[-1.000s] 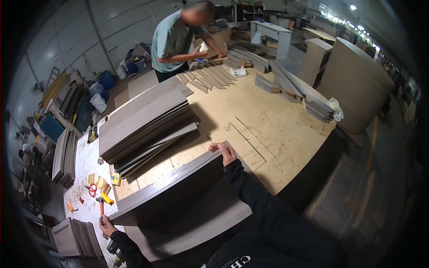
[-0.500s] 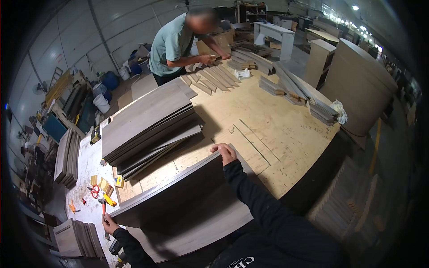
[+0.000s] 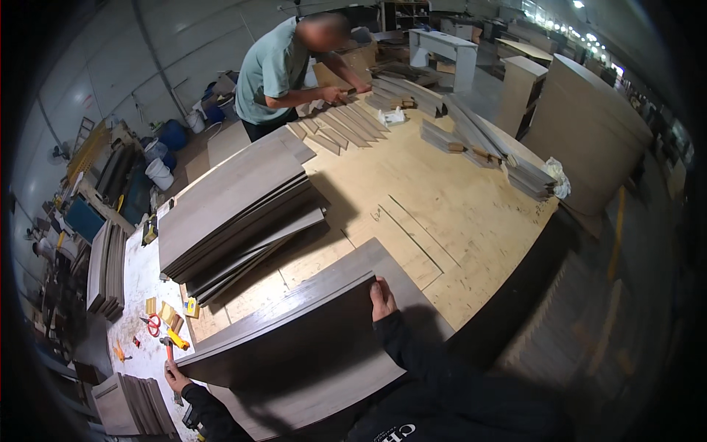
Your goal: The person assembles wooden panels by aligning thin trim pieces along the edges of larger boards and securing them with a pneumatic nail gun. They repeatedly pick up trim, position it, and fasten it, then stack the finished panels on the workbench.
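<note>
A grey-brown wooden panel (image 3: 309, 335) stands on its long edge, tilted, over a second flat panel (image 3: 372, 259) on the table. My right hand (image 3: 381, 298) grips the standing panel's right end, thumb at the top edge, other fingers partly hidden. At the opposite end, my left hand (image 3: 175, 376) is closed around the panel's left corner. Beside that hand lies a red-handled hammer (image 3: 169, 349), partly covered by it. Just beyond are a yellow-handled tool (image 3: 177, 339) and red-handled scissors (image 3: 153, 324).
Several stacked panels (image 3: 236, 210) occupy the table's left side. Mitred wood strips (image 3: 346, 125) lie at the far end, where a co-worker (image 3: 272, 70) bends over them. More strips (image 3: 471, 136) line the far right edge. A large curved brown piece (image 3: 589, 140) stands beyond.
My right hand has come down toward me with the panel's right end. A strip of the flat panel beneath now shows beyond the standing one. My left hand stays at its corner.
</note>
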A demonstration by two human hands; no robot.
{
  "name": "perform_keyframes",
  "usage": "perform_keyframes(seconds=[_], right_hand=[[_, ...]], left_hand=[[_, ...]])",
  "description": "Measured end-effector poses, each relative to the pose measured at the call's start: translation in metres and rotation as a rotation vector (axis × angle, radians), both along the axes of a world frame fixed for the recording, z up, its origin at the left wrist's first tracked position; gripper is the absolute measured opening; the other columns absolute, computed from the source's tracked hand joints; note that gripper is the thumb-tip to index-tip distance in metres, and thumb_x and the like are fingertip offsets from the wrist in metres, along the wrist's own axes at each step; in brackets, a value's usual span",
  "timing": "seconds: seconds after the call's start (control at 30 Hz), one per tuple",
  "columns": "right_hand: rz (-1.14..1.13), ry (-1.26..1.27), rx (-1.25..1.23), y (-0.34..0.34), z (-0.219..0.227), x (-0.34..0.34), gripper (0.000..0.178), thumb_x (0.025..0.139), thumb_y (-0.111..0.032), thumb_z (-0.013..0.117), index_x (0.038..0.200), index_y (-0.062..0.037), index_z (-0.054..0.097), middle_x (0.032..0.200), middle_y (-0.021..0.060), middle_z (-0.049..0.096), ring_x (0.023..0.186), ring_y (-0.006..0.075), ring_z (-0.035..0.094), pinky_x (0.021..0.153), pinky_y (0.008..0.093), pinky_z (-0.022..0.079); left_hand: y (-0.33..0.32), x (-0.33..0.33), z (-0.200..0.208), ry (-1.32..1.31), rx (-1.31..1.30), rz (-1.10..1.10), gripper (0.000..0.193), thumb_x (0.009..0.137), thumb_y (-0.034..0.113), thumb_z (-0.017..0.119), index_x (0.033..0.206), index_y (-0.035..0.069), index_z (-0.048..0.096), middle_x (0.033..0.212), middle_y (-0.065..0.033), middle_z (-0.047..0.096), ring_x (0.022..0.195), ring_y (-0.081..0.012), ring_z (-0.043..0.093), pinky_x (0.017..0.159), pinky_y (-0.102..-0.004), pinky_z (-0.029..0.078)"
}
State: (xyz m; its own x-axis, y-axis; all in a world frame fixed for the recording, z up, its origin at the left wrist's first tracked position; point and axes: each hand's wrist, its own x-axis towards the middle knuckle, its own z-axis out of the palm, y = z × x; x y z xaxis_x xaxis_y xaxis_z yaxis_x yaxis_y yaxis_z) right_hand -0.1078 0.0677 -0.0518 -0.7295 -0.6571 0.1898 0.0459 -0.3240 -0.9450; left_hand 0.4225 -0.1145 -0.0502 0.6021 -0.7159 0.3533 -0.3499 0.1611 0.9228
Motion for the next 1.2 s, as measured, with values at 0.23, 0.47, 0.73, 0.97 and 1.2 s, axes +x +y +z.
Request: perform_keyframes(seconds=[0.23, 0.47, 0.73, 0.97, 1.2], right_hand=[[0.032, -0.034, -0.048, 0.035, 0.04, 0.016, 0.034, 0.091, -0.034, 0.046, 0.104, -0.0026, 0.052, 0.078, -0.0051, 0.045, 0.064, 0.0032, 0.033, 0.06, 0.0185, 0.031], [0.06, 0.008, 0.032, 0.065, 0.08, 0.018, 0.029, 0.089, -0.021, 0.039, 0.103, -0.0019, 0.055, 0.093, -0.0014, 0.06, 0.055, 0.0005, 0.026, 0.053, 0.0161, 0.026], [-0.07, 0.046, 0.011, 0.049, 0.066, 0.022, 0.031, 0.087, -0.018, 0.039, 0.1, 0.0026, 0.058, 0.098, 0.0062, 0.059, 0.089, 0.0124, 0.05, 0.081, 0.0228, 0.038], [-0.151, 0.022, -0.079, 0.044, 0.053, 0.024, 0.028, 0.085, -0.012, 0.039, 0.098, 0.0036, 0.057, 0.099, 0.0073, 0.059, 0.09, 0.0125, 0.051, 0.084, 0.025, 0.039], [-0.247, 0.17, 0.019, 0.034, 0.044, 0.023, 0.026, 0.08, -0.007, 0.039, 0.093, 0.0029, 0.06, 0.094, 0.0079, 0.062, 0.086, 0.0147, 0.055, 0.083, 0.0271, 0.041]], left_hand=[[0.026, 0.016, 0.005, 0.22, -0.033, -0.092, 0.039, 0.084, 0.028, 0.061, 0.11, 0.0, 0.055, 0.101, -0.0091, 0.059, 0.088, -0.0157, 0.057, 0.078, -0.027, 0.046], [0.069, 0.005, 0.007, 0.23, -0.1, -0.107, 0.038, 0.087, 0.024, 0.057, 0.113, -0.002, 0.051, 0.107, -0.0133, 0.058, 0.099, -0.0189, 0.055, 0.086, -0.0293, 0.044], [0.074, -0.015, 0.023, 0.162, -0.013, -0.05, 0.038, 0.087, 0.025, 0.058, 0.111, -0.004, 0.052, 0.106, -0.0138, 0.058, 0.098, -0.0187, 0.056, 0.086, -0.0285, 0.045], [0.083, -0.033, 0.026, 0.131, -0.043, -0.065, 0.04, 0.084, 0.025, 0.062, 0.109, -0.003, 0.049, 0.102, -0.0123, 0.051, 0.091, -0.0172, 0.051, 0.077, -0.0281, 0.045], [0.071, 0.014, -0.018, -0.296, -0.02, -0.066, 0.034, 0.083, 0.025, 0.063, 0.101, -0.001, 0.051, 0.094, -0.0107, 0.051, 0.085, -0.0195, 0.05, 0.075, -0.0304, 0.044]])
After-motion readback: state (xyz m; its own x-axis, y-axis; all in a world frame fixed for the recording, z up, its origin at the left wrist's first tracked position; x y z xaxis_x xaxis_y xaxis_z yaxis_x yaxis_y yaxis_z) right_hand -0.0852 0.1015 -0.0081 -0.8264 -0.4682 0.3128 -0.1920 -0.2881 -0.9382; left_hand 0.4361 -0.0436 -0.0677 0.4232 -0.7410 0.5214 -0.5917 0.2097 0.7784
